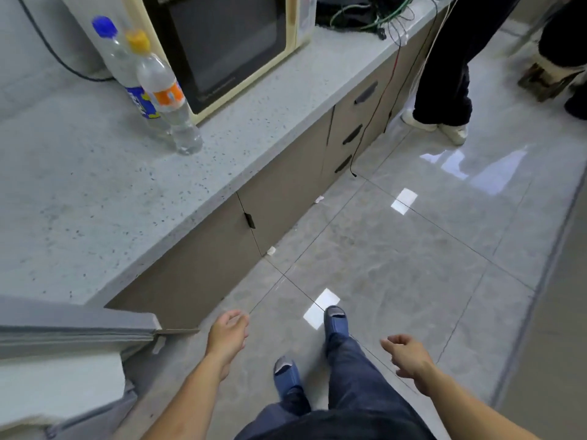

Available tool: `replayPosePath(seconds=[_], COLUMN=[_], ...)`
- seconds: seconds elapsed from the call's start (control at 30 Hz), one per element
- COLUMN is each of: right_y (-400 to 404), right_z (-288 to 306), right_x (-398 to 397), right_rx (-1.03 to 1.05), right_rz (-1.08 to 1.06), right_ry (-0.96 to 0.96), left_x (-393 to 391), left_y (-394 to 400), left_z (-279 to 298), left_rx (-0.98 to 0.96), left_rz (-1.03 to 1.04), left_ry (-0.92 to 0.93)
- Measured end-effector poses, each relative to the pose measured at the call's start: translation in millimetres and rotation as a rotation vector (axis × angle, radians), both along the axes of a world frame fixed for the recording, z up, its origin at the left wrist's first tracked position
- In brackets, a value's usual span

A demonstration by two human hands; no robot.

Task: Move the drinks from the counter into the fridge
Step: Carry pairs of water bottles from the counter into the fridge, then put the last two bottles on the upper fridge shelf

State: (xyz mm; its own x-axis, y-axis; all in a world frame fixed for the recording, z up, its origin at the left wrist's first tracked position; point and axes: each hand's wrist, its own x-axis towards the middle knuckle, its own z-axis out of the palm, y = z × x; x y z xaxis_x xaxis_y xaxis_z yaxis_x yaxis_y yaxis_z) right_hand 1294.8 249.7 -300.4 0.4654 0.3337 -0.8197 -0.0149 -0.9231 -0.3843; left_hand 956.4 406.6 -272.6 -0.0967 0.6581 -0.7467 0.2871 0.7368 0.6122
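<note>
While both hands hang low in the bottom half of the frame, neither holds anything. Left hand (228, 336), lower centre: fingers loosely curled, relaxed, over bare floor tile. Right hand (408, 355), lower right: fingers loosely bent, likewise grasping nothing. The two hands are well apart, with the person's jeans and blue slippers between them.

Drinks stand upright on the speckled grey counter (95, 201), upper left of the frame. Orange-capped bottle (166, 93), clear with an orange label, stands nearer the counter's front edge. Blue-capped bottle (122, 63), clear with a blue and yellow label, stands just behind it, partly hidden; whether they touch cannot be told. Both sit just beside the cream microwave (222, 42), at its left front corner.

Grey fridge (76, 325) top shows at the lower left edge, beside the counter's end. Another person's dark trousers and white shoes stand at upper right, near dangling cables.
</note>
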Motion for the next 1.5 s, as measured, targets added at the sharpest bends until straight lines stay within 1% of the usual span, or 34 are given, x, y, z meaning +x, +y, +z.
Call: replayPosePath(seconds=[0.1, 0.2, 0.37, 0.5, 0.63, 0.73, 0.87, 0.97, 1.07, 1.13, 1.2, 1.27, 1.37, 1.43, 1.5], right_y=[65.2, 145.4, 282.3, 360.2, 419.1, 459.0, 501.8, 522.9, 536.8, 543.4, 546.6, 545.1, 537.4, 533.0, 531.7], right_z=[1.1, 15.8, 64.0, 114.8, 157.3, 179.5, 197.9, 199.6, 196.9, 193.8, 191.5, 190.2, 183.9, 178.9, 178.0], right_x=[12.6, 17.5, 4.5, -29.2, -81.9, -132.3, -181.9, -205.7, -220.5, -222.1, -217.5, -206.9, -185.6, -172.0, -160.9], right_rx=[0.073, 0.19, 0.467, 0.703, 0.875, 0.983, 1.058, 1.104, 1.059, 1.043, 1.072, 1.099, 1.129, 1.13, 1.131], right_rz=[0.085, 0.166, 0.299, 0.423, 0.596, 0.667, 0.652, 0.62, 0.586, 0.606, 0.637, 0.617, 0.521, 0.441, 0.398], right_ry=[0.019, 0.065, 0.118, 0.13, 0.162, 0.113, 0.057, 0.031, 0.009, -0.023, -0.038, -0.01, 0.066, 0.099, 0.091], left_x=[9.4, 19.9, 39.8, 44.5, 35.6, 23.4, 8.5, 1.6, -3.5, -7.2, -9.8, -10.2, -12.4, -12.1, -8.8], left_y=[19.1, 42.0, 95.9, 142.6, 195.8, 233.8, 275.1, 303.2, 336.8, 361.5, 383.3, 401.5, 420.0, 428.7, 435.2], left_z=[8.9, 28.3, 71.9, 110.2, 140.1, 153.0, 166.8, 170.9, 171.4, 172.9, 173.6, 173.1, 170.7, 167.0, 164.0], left_rx=[0.068, 0.124, 0.274, 0.406, 0.508, 0.55, 0.597, 0.622, 0.607, 0.568, 0.549, 0.565, 0.605, 0.643, 0.665], left_rz=[0.086, 0.196, 0.333, 0.464, 0.567, 0.647, 0.723, 0.738, 0.767, 0.812, 0.788, 0.693, 0.538, 0.426, 0.357], left_ry=[0.021, 0.038, 0.069, 0.045, 0.062, 0.093, 0.048, 0.008, -0.059, -0.116, -0.135, -0.097, -0.022, -0.056, -0.071])
